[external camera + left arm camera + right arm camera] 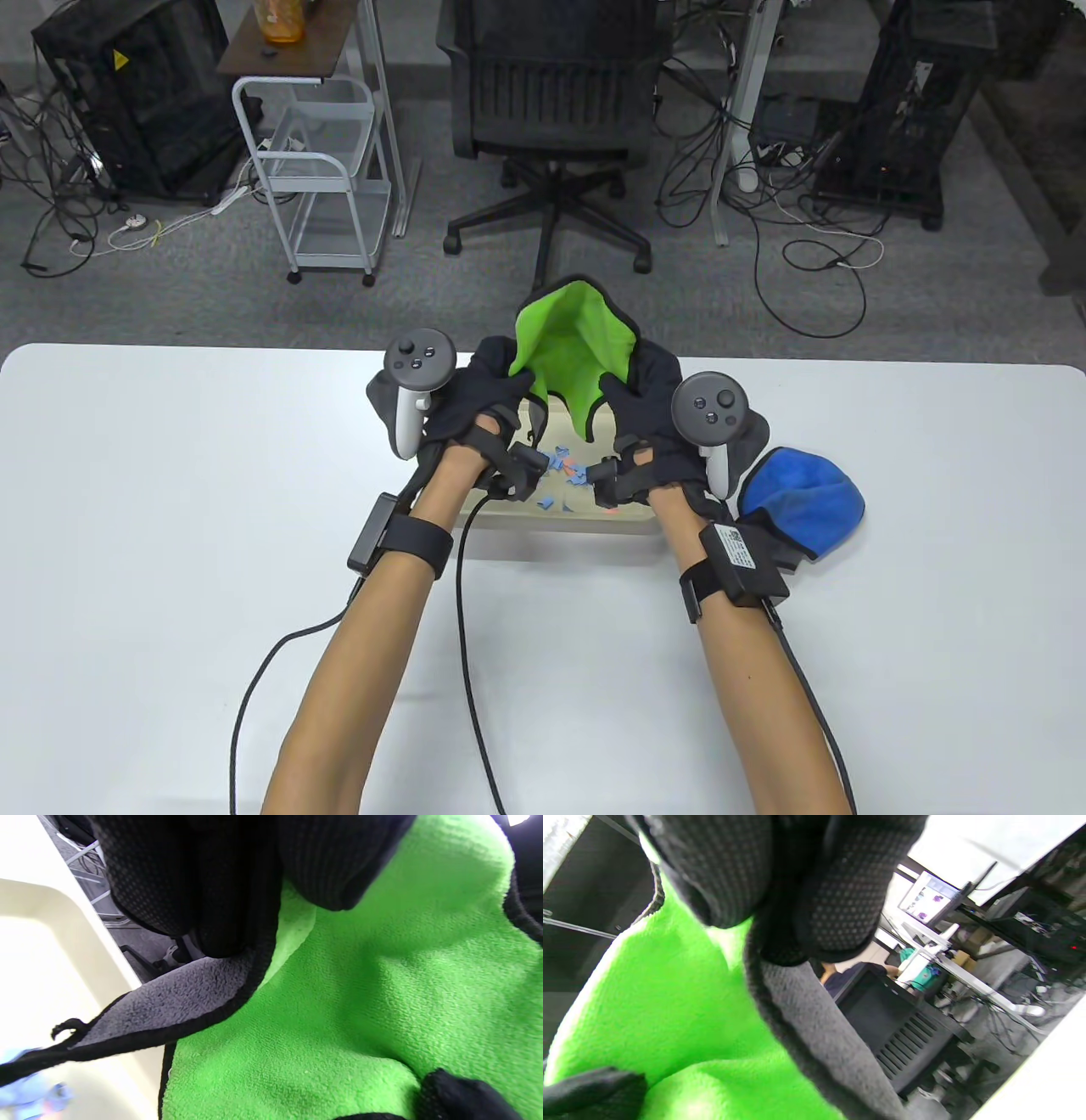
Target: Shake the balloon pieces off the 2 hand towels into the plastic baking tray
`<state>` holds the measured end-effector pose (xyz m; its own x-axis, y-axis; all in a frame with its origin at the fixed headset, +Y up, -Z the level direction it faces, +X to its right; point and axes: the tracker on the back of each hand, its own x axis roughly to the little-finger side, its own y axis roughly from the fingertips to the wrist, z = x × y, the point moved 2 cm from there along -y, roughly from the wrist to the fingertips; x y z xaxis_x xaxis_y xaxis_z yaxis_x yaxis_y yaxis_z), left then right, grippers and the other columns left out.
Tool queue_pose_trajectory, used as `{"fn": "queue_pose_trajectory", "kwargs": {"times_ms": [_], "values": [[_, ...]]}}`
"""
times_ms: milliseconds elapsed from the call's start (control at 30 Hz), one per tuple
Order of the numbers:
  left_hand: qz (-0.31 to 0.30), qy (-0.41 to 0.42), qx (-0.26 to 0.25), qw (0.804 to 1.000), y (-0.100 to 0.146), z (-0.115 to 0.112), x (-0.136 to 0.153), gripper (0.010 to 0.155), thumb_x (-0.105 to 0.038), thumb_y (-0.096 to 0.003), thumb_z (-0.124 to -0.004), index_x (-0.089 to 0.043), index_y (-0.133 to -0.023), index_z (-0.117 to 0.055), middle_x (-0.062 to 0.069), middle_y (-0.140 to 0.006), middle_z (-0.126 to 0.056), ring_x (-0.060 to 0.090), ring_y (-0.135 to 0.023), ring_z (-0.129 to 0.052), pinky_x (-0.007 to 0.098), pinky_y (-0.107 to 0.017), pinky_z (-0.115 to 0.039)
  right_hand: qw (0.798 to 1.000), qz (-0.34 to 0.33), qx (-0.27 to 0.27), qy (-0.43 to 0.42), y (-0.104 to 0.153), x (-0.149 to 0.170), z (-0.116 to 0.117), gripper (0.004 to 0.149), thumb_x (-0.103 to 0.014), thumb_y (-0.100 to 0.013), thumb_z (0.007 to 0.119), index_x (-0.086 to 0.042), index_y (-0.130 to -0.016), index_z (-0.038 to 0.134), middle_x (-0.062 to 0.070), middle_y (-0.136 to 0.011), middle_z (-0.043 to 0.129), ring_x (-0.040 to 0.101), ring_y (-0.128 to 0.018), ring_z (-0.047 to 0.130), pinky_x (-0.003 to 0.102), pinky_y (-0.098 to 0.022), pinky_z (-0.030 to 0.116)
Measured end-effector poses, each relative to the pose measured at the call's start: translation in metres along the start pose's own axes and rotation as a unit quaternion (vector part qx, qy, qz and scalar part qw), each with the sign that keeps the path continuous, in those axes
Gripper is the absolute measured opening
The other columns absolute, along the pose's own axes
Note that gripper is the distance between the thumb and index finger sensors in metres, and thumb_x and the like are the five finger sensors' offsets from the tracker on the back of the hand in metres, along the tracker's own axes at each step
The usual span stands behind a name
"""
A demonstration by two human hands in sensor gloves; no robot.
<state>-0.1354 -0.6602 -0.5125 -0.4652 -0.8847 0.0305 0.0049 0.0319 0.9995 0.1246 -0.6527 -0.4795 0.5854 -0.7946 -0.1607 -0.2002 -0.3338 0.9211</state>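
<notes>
A green hand towel [570,348] with a grey back and black edging is held up over the cream plastic baking tray [585,526]. My left hand [485,392] grips the towel's left edge and my right hand [640,407] grips its right edge, fingers curled round the cloth. In the left wrist view the green towel [360,1005] fills the frame beside the tray wall [38,955]. The right wrist view shows the green towel [661,997] pinched under my fingers. Blue and pink balloon pieces [567,477] lie in the tray between my wrists. A blue hand towel [802,503] lies bunched on the table, right of the tray.
The white table [170,509] runs wide on both sides. Glove cables [462,645] trail over it toward the front edge. Beyond the far edge stand an office chair [551,102] and a white cart [318,170].
</notes>
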Motion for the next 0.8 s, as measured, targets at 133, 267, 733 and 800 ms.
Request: {"fn": "queue_pose_trajectory", "kwargs": {"times_ms": [133, 267, 733, 800], "values": [[0.024, -0.007, 0.018, 1.0, 0.0, -0.011, 0.026, 0.038, -0.033, -0.0382, -0.08, -0.042, -0.073, -0.068, -0.011, -0.083, -0.086, 0.025, -0.084, -0.098, 0.043, -0.058, -0.086, 0.999, 0.036, -0.025, -0.014, 0.008, 0.027, 0.014, 0.04, -0.034, -0.036, 0.089, -0.034, -0.074, 0.076, -0.004, -0.095, 0.077, -0.001, -0.067, 0.102, 0.014, -0.046, 0.097], [0.031, -0.005, 0.026, 0.999, 0.0, -0.013, 0.034, 0.038, -0.033, -0.0384, -0.08, -0.042, -0.073, -0.068, -0.011, -0.083, -0.086, 0.025, -0.084, -0.097, 0.043, -0.058, -0.086, 0.999, 0.037, -0.03, 0.0, 0.009, 0.033, 0.014, 0.04, -0.034, -0.036, 0.09, -0.034, -0.074, 0.077, -0.004, -0.095, 0.078, -0.001, -0.067, 0.102, 0.015, -0.046, 0.097], [0.021, 0.072, 0.033, 0.997, -0.006, -0.002, -0.005, 0.038, -0.034, -0.0388, -0.079, -0.042, -0.073, -0.067, -0.01, -0.084, -0.085, 0.026, -0.085, -0.097, 0.044, -0.058, -0.085, 0.992, 0.051, -0.108, 0.038, 0.019, 0.057, -0.004, 0.073, -0.045, -0.037, 0.086, -0.023, -0.098, 0.053, 0.007, -0.113, 0.048, 0.029, -0.095, 0.072, 0.04, -0.063, 0.077], [0.019, 0.077, 0.032, 0.996, -0.006, -0.002, -0.013, 0.037, -0.035, -0.0388, -0.08, -0.042, -0.073, -0.067, -0.01, -0.084, -0.085, 0.026, -0.085, -0.097, 0.045, -0.058, -0.085, 0.992, 0.05, -0.114, 0.026, 0.032, 0.065, -0.008, 0.076, -0.045, -0.037, 0.086, -0.022, -0.1, 0.05, 0.008, -0.114, 0.044, 0.032, -0.097, 0.068, 0.042, -0.064, 0.075]]}}
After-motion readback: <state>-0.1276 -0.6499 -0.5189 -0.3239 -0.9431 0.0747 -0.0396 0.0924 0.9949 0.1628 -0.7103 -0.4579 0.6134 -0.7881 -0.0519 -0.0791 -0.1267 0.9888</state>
